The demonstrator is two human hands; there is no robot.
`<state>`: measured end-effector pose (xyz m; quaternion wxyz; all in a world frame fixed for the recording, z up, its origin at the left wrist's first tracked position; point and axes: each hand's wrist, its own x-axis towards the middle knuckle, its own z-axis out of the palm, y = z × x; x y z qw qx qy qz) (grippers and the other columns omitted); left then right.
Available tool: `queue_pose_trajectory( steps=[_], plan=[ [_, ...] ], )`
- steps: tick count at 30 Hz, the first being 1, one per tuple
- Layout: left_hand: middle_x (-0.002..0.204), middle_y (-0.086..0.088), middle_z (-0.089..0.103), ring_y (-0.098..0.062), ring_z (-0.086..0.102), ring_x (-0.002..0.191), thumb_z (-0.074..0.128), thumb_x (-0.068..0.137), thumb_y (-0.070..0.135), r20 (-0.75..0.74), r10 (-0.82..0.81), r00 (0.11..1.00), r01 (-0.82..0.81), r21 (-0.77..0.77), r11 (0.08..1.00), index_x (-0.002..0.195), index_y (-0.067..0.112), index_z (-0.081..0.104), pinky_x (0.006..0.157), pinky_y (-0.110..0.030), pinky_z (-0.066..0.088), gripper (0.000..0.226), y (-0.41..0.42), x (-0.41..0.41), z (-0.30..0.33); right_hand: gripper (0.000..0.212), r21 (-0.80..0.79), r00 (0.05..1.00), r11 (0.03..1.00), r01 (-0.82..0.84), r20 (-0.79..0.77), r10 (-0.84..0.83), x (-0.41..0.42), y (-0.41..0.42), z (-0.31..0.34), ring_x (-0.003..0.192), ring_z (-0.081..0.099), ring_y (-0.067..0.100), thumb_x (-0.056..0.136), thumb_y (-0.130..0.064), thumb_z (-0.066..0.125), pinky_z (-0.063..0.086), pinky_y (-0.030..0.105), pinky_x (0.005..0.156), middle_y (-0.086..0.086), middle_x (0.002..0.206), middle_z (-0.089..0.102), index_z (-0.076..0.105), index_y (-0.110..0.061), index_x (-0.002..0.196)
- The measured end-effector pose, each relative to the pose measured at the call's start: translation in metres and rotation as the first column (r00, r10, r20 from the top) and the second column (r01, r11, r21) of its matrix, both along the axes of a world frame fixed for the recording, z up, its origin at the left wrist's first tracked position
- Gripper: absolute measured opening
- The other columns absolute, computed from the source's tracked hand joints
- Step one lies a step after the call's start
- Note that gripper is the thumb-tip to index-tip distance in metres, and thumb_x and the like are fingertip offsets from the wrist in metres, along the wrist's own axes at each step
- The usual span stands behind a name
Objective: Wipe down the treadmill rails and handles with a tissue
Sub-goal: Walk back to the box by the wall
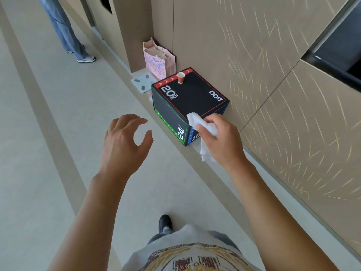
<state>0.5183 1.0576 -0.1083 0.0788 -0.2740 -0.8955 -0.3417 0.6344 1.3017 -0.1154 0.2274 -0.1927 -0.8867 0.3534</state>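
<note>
My right hand (220,137) is shut on a crumpled white tissue (203,126), part of which hangs down below the fist. It hovers over the near corner of a black plyo box. My left hand (125,141) is held out over the floor with its fingers curled apart and nothing in it. No treadmill, rail or handle is in view.
The black plyo box (187,96) marked "20 INCH" stands against the beige panelled wall (254,55), with a red paper cup (180,77) on top. Behind it are a pink gift bag (158,61) and a flat scale (142,82). Another person's legs (66,30) stand at far left.
</note>
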Motion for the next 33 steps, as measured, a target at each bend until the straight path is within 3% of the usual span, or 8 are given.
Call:
queue_pose_trajectory(
  steps=[13,24,33],
  plan=[
    [0.127,0.0,0.068,-0.029,0.059,0.12,0.061,0.095,0.039,0.053,-0.071,0.996,0.072,-0.01,0.997,0.125,0.018,0.073,0.098,-0.054,0.052,0.038,0.059,-0.124,-0.03,0.017,-0.006,0.994,0.998,0.064,0.085,-0.063,-0.109,0.053,-0.028,0.079,0.061,0.003,0.099,-0.04,0.07,0.042,0.01,0.059,-0.011,0.089,0.064,0.062,-0.025,0.095],
    [0.127,0.003,0.068,-0.026,0.059,0.12,0.062,0.095,0.039,0.084,-0.124,0.989,0.137,-0.166,0.977,0.124,0.021,0.073,0.098,-0.052,0.053,0.037,0.184,-0.257,-0.042,0.016,-0.16,0.983,0.97,0.183,0.056,-0.176,-0.244,0.177,-0.066,0.079,0.062,0.011,0.097,-0.035,0.071,0.051,0.031,0.065,-0.008,0.088,0.066,0.064,-0.021,0.094],
    [0.127,0.003,0.067,-0.025,0.059,0.12,0.061,0.096,0.039,0.114,-0.182,0.977,0.203,-0.219,0.954,0.125,0.02,0.072,0.098,-0.052,0.054,0.036,0.272,-0.341,-0.06,0.014,-0.195,0.975,0.956,0.217,0.099,-0.201,-0.325,0.251,-0.099,0.081,0.063,0.007,0.097,-0.034,0.071,0.05,0.025,0.063,-0.009,0.09,0.066,0.063,-0.022,0.095]
  ],
)
